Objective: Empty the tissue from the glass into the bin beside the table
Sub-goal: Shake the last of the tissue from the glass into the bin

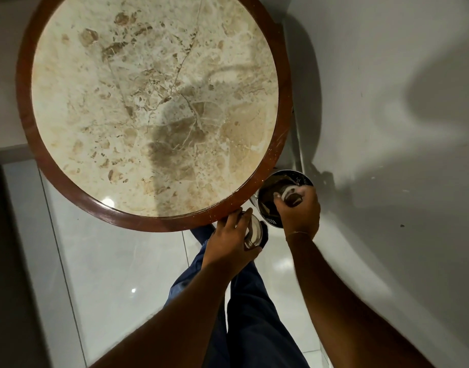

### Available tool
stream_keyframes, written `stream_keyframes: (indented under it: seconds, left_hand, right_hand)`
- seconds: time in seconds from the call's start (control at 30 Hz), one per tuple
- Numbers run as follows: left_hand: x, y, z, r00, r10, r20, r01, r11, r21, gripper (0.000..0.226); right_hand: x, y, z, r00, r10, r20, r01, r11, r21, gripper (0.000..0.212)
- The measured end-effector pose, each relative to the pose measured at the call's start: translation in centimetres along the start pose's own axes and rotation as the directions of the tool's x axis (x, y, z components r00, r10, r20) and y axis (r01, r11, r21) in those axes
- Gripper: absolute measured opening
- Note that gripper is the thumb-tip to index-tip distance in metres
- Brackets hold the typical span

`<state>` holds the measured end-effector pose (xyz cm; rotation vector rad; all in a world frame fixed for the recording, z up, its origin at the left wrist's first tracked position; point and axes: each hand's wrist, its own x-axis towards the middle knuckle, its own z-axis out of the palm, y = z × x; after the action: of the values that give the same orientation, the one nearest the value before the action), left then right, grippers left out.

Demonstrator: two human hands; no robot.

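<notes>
My left hand [234, 239] is wrapped around a glass [254, 232], holding it just off the near edge of the round marble worktop [108, 211], above the tiled floor [116, 261]. The glass looks pale inside, but I cannot tell whether that is tissue or only reflection. My right hand [298, 211] is over the mouth of the bin [305, 179], which stands on the floor just beside the worktop, against the wall [387, 102]. That hand is closed on something small and round with a pale rim and dark middle, right over the bin's dark inside; I cannot tell for certain what it is, though it could be a second glass tipped mouth-down.

As I judge it, I am in the emptying step, so the thing to get right is aim. I should keep whatever I tip well inside the bin's rim, mouth pointing down, and give it a short shake or pinch the tissue out with my fingers if it clings. The bin sits partly tucked under the worktop's wooden rim, so I should take care not to knock glass against it. My left hand should keep a firm grip on its glass, level and clear of the edge, until its turn comes.
</notes>
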<state>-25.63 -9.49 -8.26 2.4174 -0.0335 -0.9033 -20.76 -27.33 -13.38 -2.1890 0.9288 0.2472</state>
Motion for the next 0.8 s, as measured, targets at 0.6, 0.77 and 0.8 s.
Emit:
stream_keyframes:
  seconds: [0.6, 0.77, 0.8]
  left_hand:
    - [2.4, 8.2, -11.1, 0.906, 0.144, -0.399, -0.275, 0.915, -0.294, 0.108]
    - [4.3, 7.8, -14.8, 0.909, 0.22, -0.355, -0.312, 0.923, -0.227, 0.111]
    - [4.6, 7.6, -15.3, 0.909, 0.239, -0.342, -0.321, 0.924, -0.206, 0.112]
  right_hand:
    - [-0.1, -9.3, -7.9, 0.72, 0.107, 0.685, -0.687, 0.246, 0.684, 0.078]
    - [-0.8, -12.7, -5.2, 0.705, 0.002, 0.709, -0.671, 0.323, 0.667, 0.076]
    - [-1.0, -13.5, -4.8, 0.701, -0.014, 0.713, -0.673, 0.32, 0.667, 0.072]
